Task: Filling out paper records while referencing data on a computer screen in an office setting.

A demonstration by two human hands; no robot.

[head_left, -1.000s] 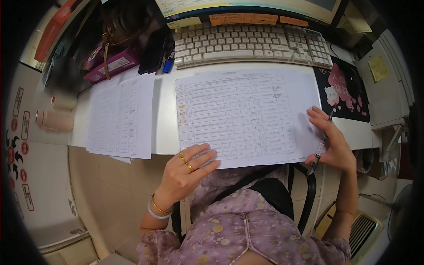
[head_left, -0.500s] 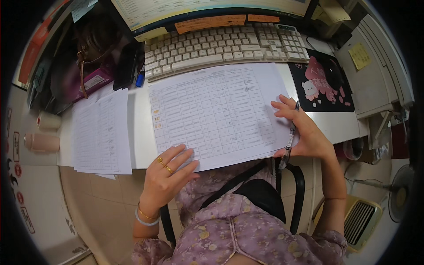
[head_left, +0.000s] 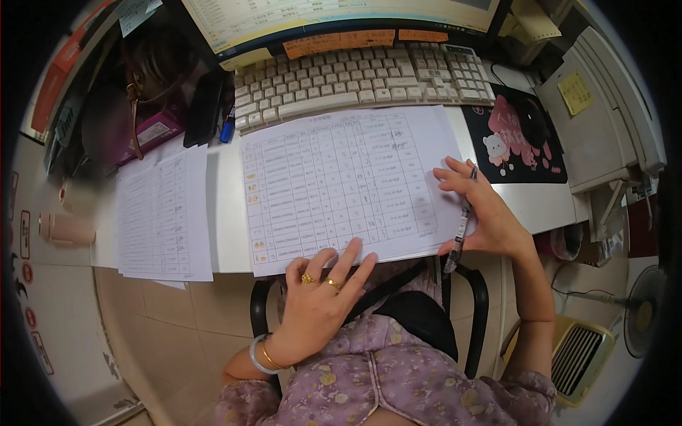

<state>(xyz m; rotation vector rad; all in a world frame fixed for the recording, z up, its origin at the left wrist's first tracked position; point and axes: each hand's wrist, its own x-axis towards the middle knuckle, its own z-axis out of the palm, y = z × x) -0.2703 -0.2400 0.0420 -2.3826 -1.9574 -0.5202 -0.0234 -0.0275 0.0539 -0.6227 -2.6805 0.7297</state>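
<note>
The white bench (head_left: 227,220) is stretching across in front of me, and the monitor (head_left: 341,15) is standing at its far side. The printed sheets (head_left: 330,195), the top one carrying a ruled table, are lying in the middle of the bench, their near edge reaching its front edge. Another pile of papers (head_left: 156,213) is lying apart from them on the left, partly overhanging the front. The pale keyboard (head_left: 334,82) is sitting just beyond the sheets, and the dark mouse mat (head_left: 504,117) is lying to the right of it. My left hand (head_left: 325,302) is resting its fingertips at the near edge of the sheets, fingers loosely spread, pinching nothing. My right hand (head_left: 499,220) is staying by their right edge, holding a pen, with thumb and fingers parted; I cannot tell exactly which fingers are gripping it. The dark phone (head_left: 204,106) is lying left of the keyboard. The pen (head_left: 460,231) is slanting across my right hand, between thumb and fingers, and a blue marker (head_left: 226,130) is lying near the keyboard's left end. Two gold rings (head_left: 307,278) are circling fingers of my left hand
</note>
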